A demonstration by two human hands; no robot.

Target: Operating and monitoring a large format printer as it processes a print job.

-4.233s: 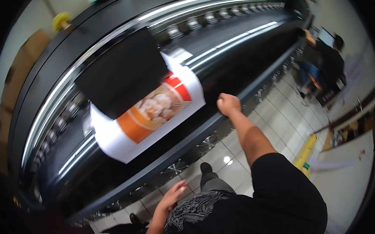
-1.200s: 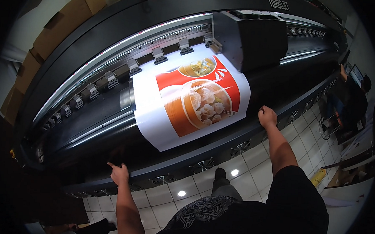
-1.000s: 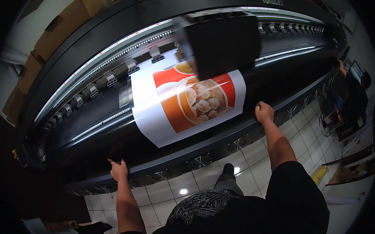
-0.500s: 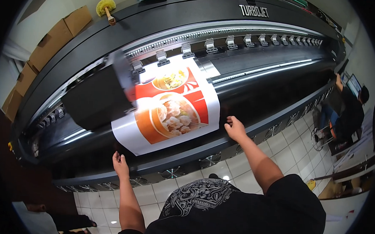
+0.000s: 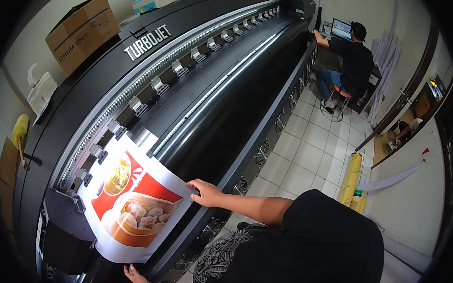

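A printed sheet [image 5: 149, 178] with pictures of dumplings on red and orange and a white margin lies over the front of a wide black printer [image 5: 227, 126]. My right hand [image 5: 206, 192] is at the sheet's right edge, its fingertips and thumb closed on the white margin. At the lower front edge of the sheet is my left hand [image 5: 137, 277], partly cut off by the frame; its fingers are apart and reach up to the paper's edge. The black print carriage [image 5: 65, 235] stands against the sheet's left side.
Silver clamps [image 5: 179, 68] line the printer's rail, and fans [image 5: 262, 152] its front edge. A cardboard box [image 5: 83, 34] and a yellow-headed brush [image 5: 20, 131] are on top. Another person [image 5: 348, 63] sits at a computer at the far right. Yellow rolls [image 5: 351, 177] stand by the wall.
My view has swung to the right. Both hands have come from beside the sheet to its edges, and the right one has closed on the margin. The carriage is no longer blurred.
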